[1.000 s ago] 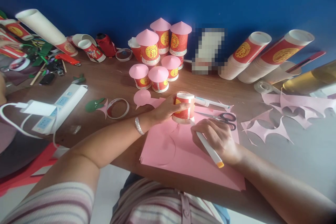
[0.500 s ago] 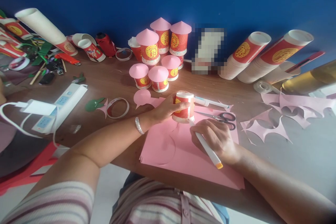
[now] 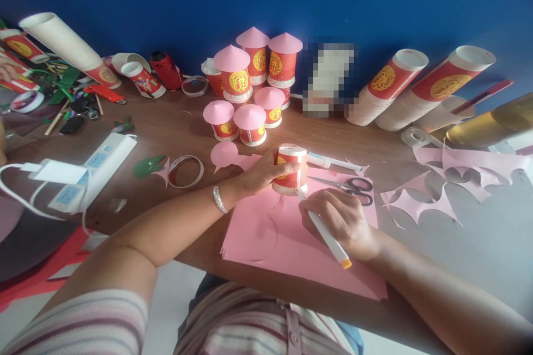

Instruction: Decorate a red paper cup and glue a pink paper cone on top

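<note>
My left hand (image 3: 266, 171) is wrapped round a red paper cup (image 3: 293, 172) with a white rim, turned upside down above the pink paper (image 3: 266, 255). In my right hand (image 3: 339, 222) is a white marker (image 3: 328, 236) with an orange end. Its tip meets the lower edge of the cup, though the exact contact is too small to make out. Black-handled scissors (image 3: 358, 191) lie on the paper just beyond my right hand. A faint curved line shows on the sheet beneath.
Several red cups with pink cone tops (image 3: 239, 77) stand at the back. Stacked paper cups (image 3: 387, 86) lean at right, near tape (image 3: 416, 137) and pink scraps (image 3: 420, 205). A white power strip (image 3: 95, 169) lies at left. Another person's hand (image 3: 8, 69) shows at far left.
The marker tip has shifted slightly left along the cup's lower edge. My left hand keeps its hold on the cup. At far left, the other person's hand has come into clearer view.
</note>
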A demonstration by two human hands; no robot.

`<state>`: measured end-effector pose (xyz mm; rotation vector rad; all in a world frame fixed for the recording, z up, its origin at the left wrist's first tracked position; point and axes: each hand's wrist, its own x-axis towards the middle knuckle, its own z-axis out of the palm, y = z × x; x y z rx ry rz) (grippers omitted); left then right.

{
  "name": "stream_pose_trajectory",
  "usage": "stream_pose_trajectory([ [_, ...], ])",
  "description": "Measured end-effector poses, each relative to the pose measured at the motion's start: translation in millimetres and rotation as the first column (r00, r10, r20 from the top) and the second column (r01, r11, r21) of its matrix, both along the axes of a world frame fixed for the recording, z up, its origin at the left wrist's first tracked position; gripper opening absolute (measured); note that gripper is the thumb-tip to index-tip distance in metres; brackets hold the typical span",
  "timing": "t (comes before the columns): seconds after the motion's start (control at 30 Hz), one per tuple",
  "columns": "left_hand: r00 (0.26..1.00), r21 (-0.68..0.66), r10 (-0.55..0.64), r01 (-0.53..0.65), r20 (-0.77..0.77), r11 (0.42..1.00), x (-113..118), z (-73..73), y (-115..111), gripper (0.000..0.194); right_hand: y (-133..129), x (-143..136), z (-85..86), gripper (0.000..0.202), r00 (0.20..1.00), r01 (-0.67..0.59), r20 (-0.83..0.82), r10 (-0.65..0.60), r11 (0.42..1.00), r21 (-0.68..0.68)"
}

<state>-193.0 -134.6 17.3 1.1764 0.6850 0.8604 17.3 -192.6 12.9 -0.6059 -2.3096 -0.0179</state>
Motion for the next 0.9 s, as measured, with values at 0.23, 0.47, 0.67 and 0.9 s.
stream_pose_trajectory([
  [0.23,1.000,0.006,-0.006,0.007,-0.023,1.000,-1.3,-3.4,0.0,0.041,0.8,-0.4,-3.5,0.023,1.000,0.003,-0.006,-0.003,1.000,0.028],
  [0.47,1.000,0.000,-0.009,0.009,-0.005,1.000,-0.8,-9.7,1.6,0.041,0.5,0.5,-2.4,0.027,0.999,0.028,0.020,-0.029,0.999,0.039],
  [0.67,0.998,0.010,-0.060,0.060,-0.028,0.998,-2.3,0.2,-0.2,0.041,1.7,2.4,1.1,0.025,1.000,0.007,0.005,-0.007,1.000,-0.009],
  [0.9,0.998,0.036,-0.052,0.054,-0.047,0.998,-4.4,2.4,-0.2,0.040,1.8,1.8,2.0,0.025,0.999,0.021,-0.031,-0.020,1.000,0.022],
])
